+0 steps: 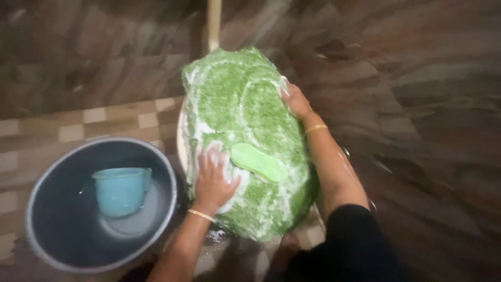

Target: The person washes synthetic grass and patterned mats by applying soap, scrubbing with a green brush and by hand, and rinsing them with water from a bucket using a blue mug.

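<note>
Grey basin w/ water, teal mug inside

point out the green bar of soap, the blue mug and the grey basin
green soap bar (259, 162), head view, middle of its top face
blue mug (121, 190), head view, its outer side
grey basin (37, 194), head view, left rim

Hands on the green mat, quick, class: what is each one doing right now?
Left hand: open, fingers spread flat on the soapy green mat, holding nothing.
Right hand: on the mat's far edge; grip cannot be told.
</note>
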